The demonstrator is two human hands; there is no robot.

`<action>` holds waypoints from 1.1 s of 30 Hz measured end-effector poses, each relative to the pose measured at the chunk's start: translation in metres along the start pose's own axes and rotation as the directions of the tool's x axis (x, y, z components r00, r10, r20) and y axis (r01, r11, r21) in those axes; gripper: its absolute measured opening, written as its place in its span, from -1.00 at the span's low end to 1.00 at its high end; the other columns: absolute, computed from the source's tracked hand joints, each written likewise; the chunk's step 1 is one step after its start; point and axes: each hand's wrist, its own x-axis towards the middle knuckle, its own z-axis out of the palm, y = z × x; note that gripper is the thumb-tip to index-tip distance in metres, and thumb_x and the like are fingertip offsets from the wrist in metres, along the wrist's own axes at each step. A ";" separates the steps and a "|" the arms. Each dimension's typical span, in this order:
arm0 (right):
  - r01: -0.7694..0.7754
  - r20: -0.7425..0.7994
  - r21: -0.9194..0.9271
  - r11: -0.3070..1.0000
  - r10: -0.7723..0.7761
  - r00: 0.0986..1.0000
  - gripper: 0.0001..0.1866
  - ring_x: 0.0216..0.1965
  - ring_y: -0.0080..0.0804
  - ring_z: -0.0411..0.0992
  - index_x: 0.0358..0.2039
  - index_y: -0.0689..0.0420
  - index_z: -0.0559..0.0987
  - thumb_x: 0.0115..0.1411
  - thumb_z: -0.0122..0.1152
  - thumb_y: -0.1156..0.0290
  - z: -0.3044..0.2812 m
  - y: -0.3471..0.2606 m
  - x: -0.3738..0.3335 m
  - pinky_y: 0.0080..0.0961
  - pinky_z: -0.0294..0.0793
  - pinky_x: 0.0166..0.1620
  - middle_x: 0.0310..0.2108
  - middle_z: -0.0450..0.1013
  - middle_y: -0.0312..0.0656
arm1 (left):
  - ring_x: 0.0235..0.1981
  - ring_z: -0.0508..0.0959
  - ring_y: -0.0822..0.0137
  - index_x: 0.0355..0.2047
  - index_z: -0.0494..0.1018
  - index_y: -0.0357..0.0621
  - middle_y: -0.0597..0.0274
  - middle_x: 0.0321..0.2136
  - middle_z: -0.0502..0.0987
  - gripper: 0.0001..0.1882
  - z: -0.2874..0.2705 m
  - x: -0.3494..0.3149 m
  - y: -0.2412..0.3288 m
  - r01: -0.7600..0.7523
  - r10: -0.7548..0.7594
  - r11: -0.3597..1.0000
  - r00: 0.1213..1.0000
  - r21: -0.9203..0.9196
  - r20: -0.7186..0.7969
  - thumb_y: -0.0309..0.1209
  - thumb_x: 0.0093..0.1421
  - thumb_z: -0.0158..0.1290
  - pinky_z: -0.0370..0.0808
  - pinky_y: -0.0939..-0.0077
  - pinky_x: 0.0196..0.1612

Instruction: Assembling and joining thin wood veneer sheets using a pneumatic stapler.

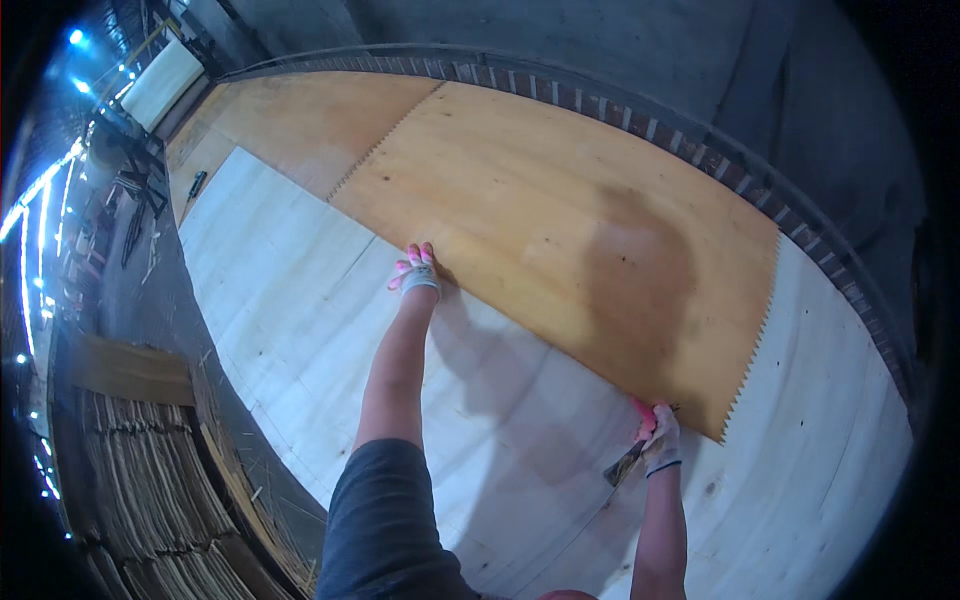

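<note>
My left hand, in a pale glove with pink fingertips, lies with fingers spread on the white veneer sheet, close to its seam with the orange-tan veneer sheet. At the lower right, my right hand, gloved alike, is closed round a tool with a flat, dark blade. Its exact kind is hard to make out, and the fingers hide its handle. That hand sits at the tan sheet's near edge, beside its zigzag-cut right end.
Another white sheet area continues at right. A small dark tool lies at the far left. Stacked brown veneer stands on the lower left, beside the floor. A slatted rail and grey wall border the far side.
</note>
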 end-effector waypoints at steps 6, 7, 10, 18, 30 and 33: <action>-0.069 -0.012 0.044 0.997 0.069 0.998 -0.59 -0.79 -0.58 0.16 0.06 -0.23 0.32 0.16 -0.06 0.16 -0.015 -0.006 0.010 -0.46 0.22 -0.67 -0.58 0.41 -0.36 | 0.21 0.15 -0.09 0.29 -0.23 0.34 0.31 0.26 0.07 -0.20 -0.016 0.021 0.005 0.045 -0.125 0.970 0.934 0.237 0.335 -0.23 0.14 -0.01 0.29 -0.27 -0.03; -0.056 -0.018 0.049 0.997 0.057 0.998 -0.55 -0.79 -0.58 0.16 0.10 -0.24 0.29 0.16 -0.06 0.17 -0.014 0.001 0.006 -0.47 0.23 -0.66 -0.50 0.45 -0.32 | 0.21 0.15 -0.09 0.29 -0.23 0.34 0.31 0.26 0.07 -0.20 -0.009 0.027 0.007 0.050 -0.131 0.970 0.932 0.238 0.337 -0.23 0.14 -0.01 0.29 -0.27 -0.03; -0.045 0.044 0.084 0.995 0.041 0.998 -0.51 -0.79 -0.58 0.17 0.14 -0.23 0.26 0.16 -0.06 0.18 0.004 -0.001 0.006 -0.48 0.23 -0.66 -0.37 0.51 -0.24 | 0.23 0.13 -0.03 0.29 -0.13 0.33 0.28 0.24 0.11 -0.32 -0.024 0.043 0.039 0.024 -0.042 0.912 0.998 0.410 0.035 -0.24 0.20 -0.11 0.23 -0.24 0.01; -0.018 0.001 -0.013 1.000 0.018 1.000 -0.76 -0.81 -0.64 0.15 -0.17 -0.04 0.43 0.17 0.05 0.20 0.030 -0.012 -0.024 -0.64 0.17 -0.73 -0.37 0.53 -0.16 | 0.29 -0.03 -0.06 0.30 -0.24 0.29 0.30 0.34 -0.25 -0.31 0.007 -0.026 0.081 -0.312 0.331 0.936 0.938 0.165 -0.104 -0.34 0.23 -0.19 0.23 -0.17 0.07; -0.228 0.118 -0.001 0.974 0.227 0.967 -0.79 -0.82 -0.57 0.19 -0.26 -0.21 0.40 0.24 -0.12 0.03 0.015 -0.010 0.012 -0.48 0.21 -0.70 -0.60 0.44 -0.36 | 0.20 0.14 -0.07 0.25 -0.08 0.23 0.20 0.26 -0.05 -0.31 0.048 -0.078 0.006 -0.201 0.203 0.979 0.961 0.033 -0.185 -0.34 0.14 -0.05 0.32 -0.15 0.01; -0.280 0.113 -0.028 0.960 0.281 0.953 -0.75 -0.81 -0.56 0.21 -0.21 -0.15 0.39 0.25 -0.14 0.03 0.001 -0.017 0.011 -0.51 0.19 -0.73 -0.54 0.47 -0.31 | 0.15 0.19 -0.08 0.21 -0.01 0.21 0.20 0.23 0.00 -0.29 0.048 -0.128 0.003 -0.142 0.140 0.990 0.989 -0.021 -0.048 -0.18 0.07 0.02 0.38 -0.13 -0.05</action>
